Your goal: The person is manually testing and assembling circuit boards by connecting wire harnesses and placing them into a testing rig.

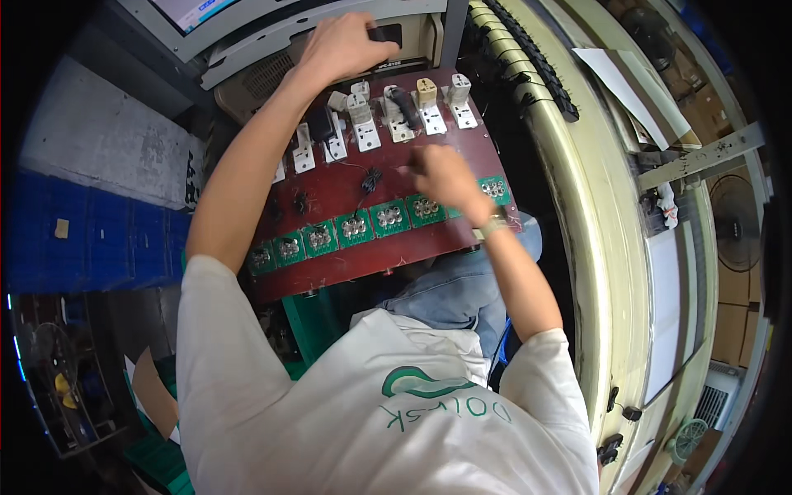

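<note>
My left hand (346, 48) reaches over the far edge of a dark red board (330, 186). Its curled fingers and thumb close about a dark, blocky thing (386, 35) in front of a beige machine; its kind is unclear. Above the board's right half is my right hand (445, 175), slightly blurred, with bent fingers pressed together; whatever they hold is hidden. Beyond it stands a row of white sockets (367, 134) with plug adapters (426, 92). A black power adapter (404, 107) and another black adapter (322, 125) sit among them. A bundled black cable (370, 179) lies mid-board.
Green circuit boards (355, 228) with round metal contacts line the board's near edge. Behind is the beige machine (256, 82) below a monitor (194, 12). At right runs a long cream-coloured rail (569, 247) with black cables (536, 66). Blue bins (91, 231) stand left.
</note>
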Tool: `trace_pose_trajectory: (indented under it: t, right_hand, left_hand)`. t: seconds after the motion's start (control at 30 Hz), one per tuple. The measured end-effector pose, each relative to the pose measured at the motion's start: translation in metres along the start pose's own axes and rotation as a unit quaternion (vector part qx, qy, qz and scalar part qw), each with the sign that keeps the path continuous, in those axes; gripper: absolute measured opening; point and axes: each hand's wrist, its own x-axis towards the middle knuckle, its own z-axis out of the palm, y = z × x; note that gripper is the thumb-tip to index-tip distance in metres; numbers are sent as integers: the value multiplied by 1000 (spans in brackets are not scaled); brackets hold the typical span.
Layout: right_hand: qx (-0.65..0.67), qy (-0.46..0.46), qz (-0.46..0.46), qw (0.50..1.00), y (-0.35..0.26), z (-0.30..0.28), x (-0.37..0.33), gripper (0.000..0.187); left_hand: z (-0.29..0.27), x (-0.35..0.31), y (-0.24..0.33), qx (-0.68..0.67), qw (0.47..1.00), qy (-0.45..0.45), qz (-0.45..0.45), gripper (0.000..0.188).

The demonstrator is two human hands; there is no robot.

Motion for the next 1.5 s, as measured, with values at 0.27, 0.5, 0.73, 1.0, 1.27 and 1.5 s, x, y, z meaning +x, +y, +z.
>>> trace_pose_trajectory:
  t: [0.27,0.5,0.73,1.0,1.27,1.5]
  right_hand:
    - [134,-27,-68,988,57,-59,-83,7]
    - [334,-76,52,938,47,-65,-102,5]
    - [464,4,86,882,35,-56,-100,6]
    - [478,29,84,874,25,-31,-94,8]
    - [379,87,90,917,30,3,-75,9]
    - [230,135,28,963,20,10,-72,7]
  left_hand:
    - [113,25,-28,-53,987,-133,-78,51]
    - [113,32,-11,1,987,-146,-70,55]
    - [112,36,-8,28,990,-115,-74,57]
    - [126,28,-9,78,995,-49,-41,58]
    - [123,27,-33,-9,993,-103,-49,64]
    - [140,5,-21,55,997,-54,-12,71]
